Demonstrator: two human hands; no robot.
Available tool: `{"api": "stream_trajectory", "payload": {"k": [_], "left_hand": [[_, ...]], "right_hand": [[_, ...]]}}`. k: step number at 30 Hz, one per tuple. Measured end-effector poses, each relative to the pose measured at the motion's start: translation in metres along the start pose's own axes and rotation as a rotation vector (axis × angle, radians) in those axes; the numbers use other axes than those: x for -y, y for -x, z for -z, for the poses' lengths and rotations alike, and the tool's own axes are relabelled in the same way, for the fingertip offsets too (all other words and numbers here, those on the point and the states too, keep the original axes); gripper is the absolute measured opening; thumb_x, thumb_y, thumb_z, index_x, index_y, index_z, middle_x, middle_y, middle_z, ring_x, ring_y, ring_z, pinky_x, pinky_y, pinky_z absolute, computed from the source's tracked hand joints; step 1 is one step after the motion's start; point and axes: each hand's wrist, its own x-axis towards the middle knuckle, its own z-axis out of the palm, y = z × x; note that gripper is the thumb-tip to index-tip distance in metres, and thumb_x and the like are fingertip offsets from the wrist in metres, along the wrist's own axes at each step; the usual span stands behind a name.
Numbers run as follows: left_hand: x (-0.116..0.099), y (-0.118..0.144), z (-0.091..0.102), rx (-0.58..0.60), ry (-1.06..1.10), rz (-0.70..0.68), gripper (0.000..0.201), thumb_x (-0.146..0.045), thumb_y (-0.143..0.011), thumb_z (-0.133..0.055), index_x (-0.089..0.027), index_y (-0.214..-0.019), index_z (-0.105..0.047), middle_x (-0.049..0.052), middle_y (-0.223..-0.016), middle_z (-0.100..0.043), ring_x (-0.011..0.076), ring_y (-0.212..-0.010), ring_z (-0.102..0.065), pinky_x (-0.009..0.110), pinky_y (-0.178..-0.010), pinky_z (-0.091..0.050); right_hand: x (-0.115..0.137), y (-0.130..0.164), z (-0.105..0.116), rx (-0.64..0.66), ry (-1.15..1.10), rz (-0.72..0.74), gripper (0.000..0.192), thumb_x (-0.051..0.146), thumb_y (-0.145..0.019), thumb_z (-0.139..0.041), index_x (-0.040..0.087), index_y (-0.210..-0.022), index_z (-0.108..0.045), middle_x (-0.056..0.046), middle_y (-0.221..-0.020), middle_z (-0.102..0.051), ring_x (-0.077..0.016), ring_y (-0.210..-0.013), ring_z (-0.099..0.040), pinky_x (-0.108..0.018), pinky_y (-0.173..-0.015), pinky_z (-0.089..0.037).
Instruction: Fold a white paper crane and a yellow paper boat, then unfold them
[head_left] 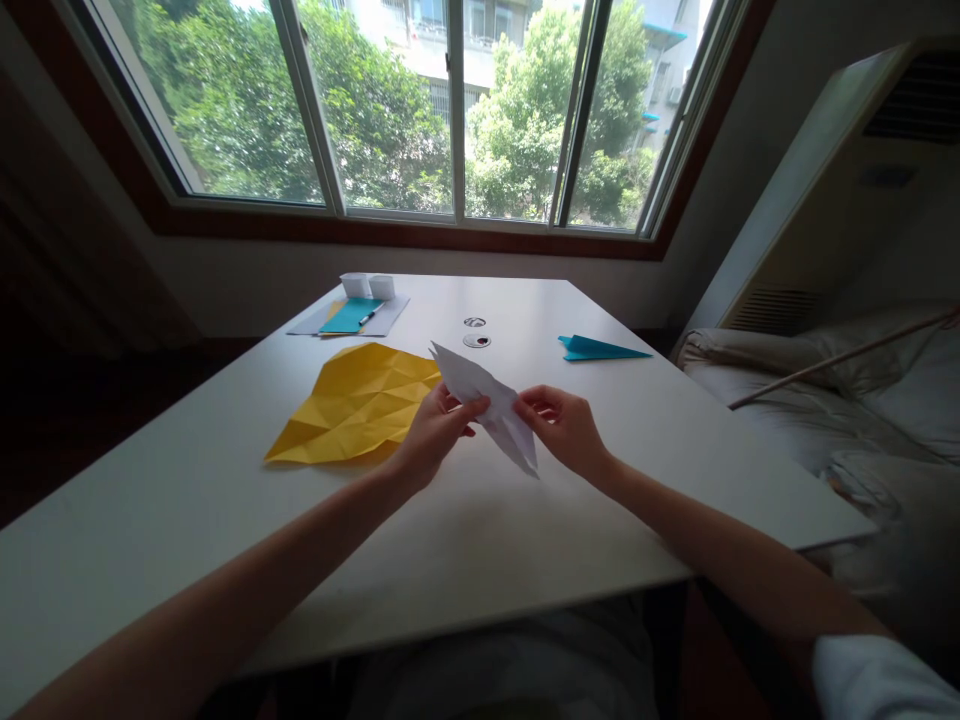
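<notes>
A folded white sheet of paper [491, 395] is held up over the middle of the table, tilted, with layered edges and pointed ends. On its left side my left hand [439, 425] grips it, thumb on the near face and fingers behind. My right hand [559, 420] pinches its right edge between thumb and fingers. Just left of my left hand lies a creased yellow sheet of paper [352, 400], spread open on the table. What the fingers do behind the white paper is partly hidden.
A blue paper plane [604, 348] lies on the white table [660, 470] at the right. At the back left are paper sheets [351, 315], a pen [371, 314] and two white containers [367, 286]. Two small round items [476, 341] lie centrally. A window stands behind.
</notes>
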Motion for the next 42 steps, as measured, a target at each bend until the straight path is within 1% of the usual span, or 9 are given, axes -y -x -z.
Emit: {"api": "stream_trajectory", "payload": {"k": [9,12,14,16,19,21,23,36,42], "left_hand": [[-0.003,0.0,-0.001,0.08,-0.016,-0.011,0.043,-0.042,-0.07,-0.062,-0.018,-0.101,-0.044,0.003,-0.086,-0.058,0.0137,-0.071,-0.056,0.023,-0.055,-0.043],[0.005,-0.006,0.004,-0.128,-0.194,-0.132,0.051,-0.045,-0.072,-0.059,-0.019,-0.109,-0.035,0.006,-0.099,-0.051,0.0165,-0.081,-0.055,0.026,-0.06,-0.045],[0.007,-0.008,0.009,-0.323,-0.429,-0.338,0.055,-0.043,-0.072,-0.06,-0.02,-0.114,-0.032,0.009,-0.108,-0.044,0.0183,-0.086,-0.052,0.03,-0.064,-0.046],[0.005,-0.006,0.011,-0.399,-0.728,-0.617,0.054,-0.036,-0.073,-0.06,-0.019,-0.117,-0.033,0.011,-0.111,-0.04,0.0213,-0.091,-0.048,0.035,-0.071,-0.045],[-0.003,0.002,0.011,-0.178,-1.198,-0.942,0.036,-0.024,-0.08,-0.052,-0.019,-0.114,-0.044,0.012,-0.11,-0.045,0.0253,-0.098,-0.044,0.041,-0.08,-0.04],[-0.006,0.007,0.009,0.02,-1.401,-1.039,0.029,-0.018,-0.083,-0.047,-0.021,-0.112,-0.05,0.011,-0.111,-0.049,0.0255,-0.101,-0.045,0.04,-0.082,-0.038],[-0.006,0.01,0.008,0.105,-1.502,-1.081,0.031,-0.014,-0.084,-0.044,-0.022,-0.114,-0.052,0.01,-0.114,-0.051,0.0254,-0.103,-0.044,0.039,-0.083,-0.038],[0.0,0.002,0.012,0.294,-1.565,-1.127,0.025,-0.011,-0.088,-0.038,-0.018,-0.106,-0.054,0.011,-0.114,-0.051,0.0214,-0.104,-0.05,0.035,-0.084,-0.043],[-0.002,0.002,0.012,0.369,-1.567,-1.101,0.025,-0.012,-0.088,-0.037,-0.017,-0.107,-0.052,0.013,-0.111,-0.052,0.0244,-0.105,-0.049,0.038,-0.083,-0.042]], "right_hand": [[-0.005,-0.004,0.0,0.023,-0.25,-0.095,0.027,0.043,-0.075,-0.058,0.016,-0.076,-0.063,-0.003,-0.07,-0.065,-0.0147,-0.063,-0.06,-0.025,-0.054,-0.05],[-0.006,-0.004,0.002,-0.037,-0.156,-0.063,0.024,0.04,-0.074,-0.06,0.016,-0.076,-0.063,-0.003,-0.068,-0.065,-0.0147,-0.062,-0.059,-0.026,-0.055,-0.05],[-0.005,-0.004,0.005,-0.078,-0.058,-0.017,0.021,0.038,-0.075,-0.059,0.017,-0.075,-0.063,-0.003,-0.067,-0.064,-0.0146,-0.062,-0.059,-0.027,-0.057,-0.05],[-0.003,-0.003,0.007,-0.093,0.019,0.036,0.019,0.035,-0.077,-0.057,0.017,-0.075,-0.063,-0.003,-0.066,-0.064,-0.0143,-0.061,-0.059,-0.027,-0.057,-0.05],[0.001,-0.003,0.009,-0.105,0.12,0.142,0.014,0.03,-0.078,-0.056,0.018,-0.075,-0.062,-0.002,-0.067,-0.063,-0.0132,-0.06,-0.058,-0.025,-0.055,-0.049],[0.002,-0.002,0.009,-0.122,0.181,0.228,0.011,0.026,-0.078,-0.056,0.018,-0.073,-0.061,-0.002,-0.066,-0.062,-0.0122,-0.059,-0.056,-0.024,-0.053,-0.047],[0.002,-0.001,0.01,-0.126,0.22,0.291,0.009,0.024,-0.078,-0.055,0.019,-0.073,-0.06,-0.001,-0.066,-0.06,-0.0116,-0.058,-0.055,-0.023,-0.052,-0.046],[-0.004,0.002,0.01,-0.027,0.315,0.376,0.008,0.023,-0.081,-0.052,0.02,-0.079,-0.059,-0.002,-0.073,-0.062,-0.0122,-0.065,-0.056,-0.023,-0.059,-0.047],[-0.005,0.001,0.011,-0.019,0.316,0.374,0.008,0.022,-0.081,-0.052,0.019,-0.079,-0.059,-0.002,-0.073,-0.062,-0.0118,-0.065,-0.056,-0.023,-0.058,-0.047]]}}
